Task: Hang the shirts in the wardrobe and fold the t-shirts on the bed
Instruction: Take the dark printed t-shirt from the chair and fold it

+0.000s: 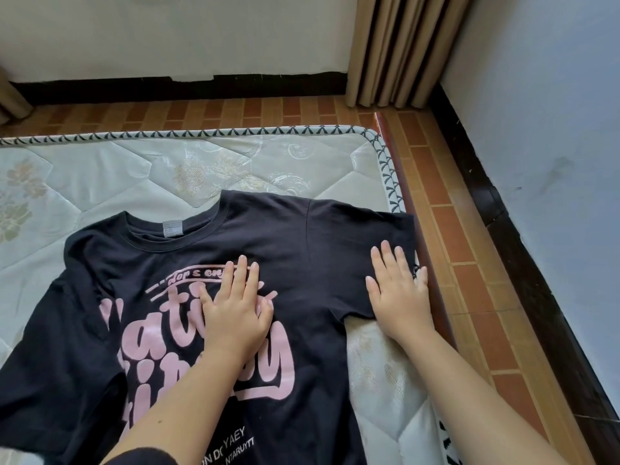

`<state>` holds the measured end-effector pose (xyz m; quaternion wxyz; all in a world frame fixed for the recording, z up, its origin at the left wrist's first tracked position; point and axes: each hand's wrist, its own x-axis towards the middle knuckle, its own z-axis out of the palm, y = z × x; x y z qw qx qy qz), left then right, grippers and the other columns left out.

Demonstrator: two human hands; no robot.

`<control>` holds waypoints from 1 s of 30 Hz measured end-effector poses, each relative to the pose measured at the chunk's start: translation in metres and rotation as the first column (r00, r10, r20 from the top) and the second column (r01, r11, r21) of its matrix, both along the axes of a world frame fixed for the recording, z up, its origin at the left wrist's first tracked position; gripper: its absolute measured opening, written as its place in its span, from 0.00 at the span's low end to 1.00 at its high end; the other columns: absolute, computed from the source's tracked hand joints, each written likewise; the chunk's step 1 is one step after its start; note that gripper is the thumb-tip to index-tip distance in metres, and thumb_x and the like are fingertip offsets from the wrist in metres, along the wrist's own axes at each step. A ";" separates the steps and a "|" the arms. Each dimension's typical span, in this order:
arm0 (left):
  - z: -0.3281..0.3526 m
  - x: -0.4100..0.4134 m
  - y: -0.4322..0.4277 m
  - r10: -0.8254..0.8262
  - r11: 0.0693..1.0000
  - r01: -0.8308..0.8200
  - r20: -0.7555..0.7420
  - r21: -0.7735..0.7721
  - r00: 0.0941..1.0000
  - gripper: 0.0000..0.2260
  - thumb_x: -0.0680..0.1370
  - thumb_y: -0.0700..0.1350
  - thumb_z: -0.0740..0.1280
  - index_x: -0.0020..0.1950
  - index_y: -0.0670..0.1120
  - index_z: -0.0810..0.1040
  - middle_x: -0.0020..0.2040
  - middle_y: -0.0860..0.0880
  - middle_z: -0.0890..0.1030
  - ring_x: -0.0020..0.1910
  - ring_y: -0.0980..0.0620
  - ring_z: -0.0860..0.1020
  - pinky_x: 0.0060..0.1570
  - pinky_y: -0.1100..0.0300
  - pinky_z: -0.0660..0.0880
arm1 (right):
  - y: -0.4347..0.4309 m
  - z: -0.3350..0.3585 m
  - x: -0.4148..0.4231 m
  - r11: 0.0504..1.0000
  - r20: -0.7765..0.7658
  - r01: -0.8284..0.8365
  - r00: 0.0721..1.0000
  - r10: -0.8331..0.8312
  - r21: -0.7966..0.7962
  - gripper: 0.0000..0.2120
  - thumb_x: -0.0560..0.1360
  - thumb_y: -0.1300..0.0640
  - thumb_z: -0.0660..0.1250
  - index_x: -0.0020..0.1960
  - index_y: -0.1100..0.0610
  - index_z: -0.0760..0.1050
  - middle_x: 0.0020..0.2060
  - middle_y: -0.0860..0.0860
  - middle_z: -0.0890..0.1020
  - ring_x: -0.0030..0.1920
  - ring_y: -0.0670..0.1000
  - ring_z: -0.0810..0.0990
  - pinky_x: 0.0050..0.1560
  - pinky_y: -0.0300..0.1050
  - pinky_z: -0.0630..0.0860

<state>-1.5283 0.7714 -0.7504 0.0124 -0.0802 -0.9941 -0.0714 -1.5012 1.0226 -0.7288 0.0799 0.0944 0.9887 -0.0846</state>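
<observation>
Black cotton lies under both my palms: left hand (235,317) flat on the pink print, right hand (399,297) flat on the sleeve, fingers straight, holding nothing. My t-shirt (312,250) is spread face-up on the mattress (100,182). I should smooth outward before folding; the far sleeve looks bunched, I think.

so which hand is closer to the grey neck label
Left. The left hand lies flat on the pink print, below and right of the neck label; the right hand rests farther right, on the sleeve.
</observation>
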 end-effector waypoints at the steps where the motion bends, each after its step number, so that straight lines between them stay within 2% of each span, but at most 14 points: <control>1: 0.002 0.000 0.003 -0.017 0.999 0.016 -0.007 -0.048 1.000 0.27 0.72 0.51 0.53 0.67 0.42 0.74 0.69 0.42 0.72 0.67 0.42 0.72 0.56 0.27 0.62 | 0.002 0.002 0.000 1.000 0.050 -0.018 0.999 0.018 -0.001 0.30 0.78 0.43 0.37 0.77 0.52 0.48 0.77 0.49 0.48 0.77 0.52 0.49 0.71 0.63 0.51; 3: 0.003 -0.001 0.006 -0.039 0.987 0.037 -0.011 -0.155 0.999 0.26 0.73 0.49 0.52 0.64 0.37 0.75 0.65 0.38 0.74 0.62 0.38 0.75 0.58 0.30 0.62 | 0.003 0.003 -0.005 0.999 0.141 -0.004 0.990 0.010 -0.041 0.26 0.82 0.45 0.41 0.77 0.50 0.39 0.76 0.47 0.40 0.76 0.48 0.40 0.73 0.59 0.44; 5: 0.009 0.000 0.016 -0.043 0.974 0.037 -0.023 -0.225 0.999 0.25 0.73 0.45 0.51 0.59 0.33 0.78 0.61 0.33 0.76 0.59 0.35 0.76 0.59 0.34 0.59 | 0.006 0.011 -0.007 0.995 0.182 0.010 0.983 0.008 -0.095 0.26 0.83 0.47 0.44 0.77 0.49 0.38 0.76 0.46 0.38 0.76 0.47 0.38 0.73 0.58 0.42; 7: 0.017 0.002 0.037 -0.078 0.978 0.068 -0.041 -0.195 0.996 0.24 0.70 0.40 0.50 0.55 0.33 0.79 0.59 0.33 0.77 0.58 0.34 0.77 0.56 0.34 0.65 | 0.010 0.017 -0.007 0.979 0.183 0.022 0.983 0.016 -0.201 0.26 0.83 0.49 0.48 0.77 0.49 0.41 0.76 0.45 0.40 0.76 0.46 0.39 0.73 0.57 0.41; 10: 0.022 0.015 0.076 -0.205 0.979 0.205 -0.031 -0.020 0.978 0.26 0.66 0.42 0.51 0.58 0.38 0.79 0.62 0.40 0.78 0.60 0.41 0.77 0.49 0.37 0.74 | 0.018 0.024 -0.008 0.901 0.141 0.079 0.990 -0.021 -0.426 0.24 0.82 0.55 0.54 0.76 0.50 0.53 0.77 0.44 0.49 0.76 0.45 0.44 0.73 0.55 0.40; 12: 0.016 0.024 0.086 -0.261 0.963 0.260 -0.007 0.065 0.965 0.26 0.67 0.43 0.53 0.63 0.42 0.75 0.65 0.44 0.76 0.64 0.46 0.74 0.50 0.38 0.76 | 0.021 0.030 -0.005 0.798 0.059 0.138 0.990 -0.128 -0.586 0.21 0.80 0.60 0.57 0.72 0.54 0.64 0.74 0.46 0.61 0.75 0.46 0.55 0.74 0.52 0.47; 13: 0.010 0.027 0.087 -0.263 0.961 0.263 -0.013 0.091 0.965 0.26 0.68 0.44 0.53 0.66 0.44 0.72 0.66 0.46 0.75 0.66 0.48 0.70 0.53 0.39 0.75 | 0.023 0.031 -0.002 0.749 0.015 0.177 0.976 -0.218 -0.638 0.18 0.79 0.62 0.58 0.69 0.55 0.69 0.71 0.48 0.68 0.72 0.47 0.63 0.73 0.49 0.56; 14: 0.004 0.028 0.086 -0.249 0.961 0.251 -0.026 0.117 0.968 0.26 0.69 0.45 0.54 0.67 0.46 0.68 0.67 0.47 0.74 0.67 0.50 0.67 0.57 0.40 0.73 | 0.024 0.033 0.001 0.729 -0.030 0.219 0.950 -0.312 -0.648 0.16 0.79 0.62 0.59 0.65 0.56 0.72 0.66 0.50 0.72 0.66 0.49 0.70 0.66 0.45 0.65; 16: -0.002 0.028 0.082 -0.217 0.964 0.221 -0.047 0.144 0.975 0.26 0.70 0.46 0.54 0.68 0.47 0.65 0.68 0.48 0.73 0.68 0.52 0.65 0.63 0.44 0.66 | 0.023 0.036 0.008 0.745 -0.097 0.311 0.889 -0.448 -0.589 0.11 0.78 0.59 0.61 0.60 0.58 0.73 0.59 0.51 0.74 0.54 0.51 0.75 0.49 0.42 0.72; 18: -0.001 0.027 0.085 -0.205 0.968 0.212 -0.058 0.132 0.977 0.26 0.70 0.46 0.54 0.69 0.48 0.65 0.68 0.48 0.73 0.68 0.52 0.64 0.64 0.44 0.66 | 0.019 0.037 0.009 0.738 -0.036 0.410 0.862 -0.505 -0.536 0.12 0.78 0.55 0.63 0.59 0.59 0.71 0.56 0.52 0.72 0.49 0.51 0.74 0.43 0.42 0.69; 20: -0.003 0.028 0.086 -0.207 0.967 0.215 -0.072 0.134 0.976 0.26 0.70 0.46 0.54 0.69 0.48 0.65 0.68 0.48 0.73 0.68 0.52 0.64 0.65 0.45 0.65 | 0.014 0.039 0.007 0.745 0.084 0.487 0.857 -0.509 -0.455 0.15 0.78 0.53 0.63 0.60 0.60 0.69 0.58 0.55 0.72 0.53 0.54 0.75 0.46 0.42 0.69; 24: -0.005 0.027 0.085 -0.194 0.963 0.208 -0.096 0.170 0.976 0.26 0.69 0.45 0.54 0.69 0.47 0.65 0.69 0.47 0.73 0.68 0.52 0.64 0.65 0.49 0.55 | 0.000 0.044 -0.005 0.813 0.222 0.536 0.842 -0.492 -0.228 0.18 0.79 0.55 0.62 0.64 0.63 0.64 0.61 0.58 0.72 0.60 0.58 0.73 0.52 0.47 0.74; 27: -0.006 0.028 0.085 -0.196 0.962 0.209 -0.086 0.176 0.977 0.26 0.69 0.45 0.54 0.69 0.47 0.65 0.69 0.47 0.73 0.68 0.52 0.64 0.64 0.49 0.55 | -0.008 0.042 -0.006 0.828 0.256 0.548 0.823 -0.508 -0.121 0.16 0.80 0.58 0.60 0.64 0.64 0.63 0.61 0.59 0.72 0.60 0.57 0.73 0.52 0.47 0.75; 30: -0.008 0.028 0.085 -0.188 0.961 0.204 -0.098 0.188 0.977 0.26 0.70 0.45 0.54 0.69 0.47 0.65 0.69 0.47 0.72 0.68 0.52 0.64 0.65 0.49 0.55 | -0.010 0.039 -0.006 0.809 0.256 0.580 0.799 -0.544 -0.094 0.15 0.80 0.59 0.60 0.63 0.64 0.63 0.60 0.60 0.73 0.60 0.58 0.74 0.52 0.48 0.75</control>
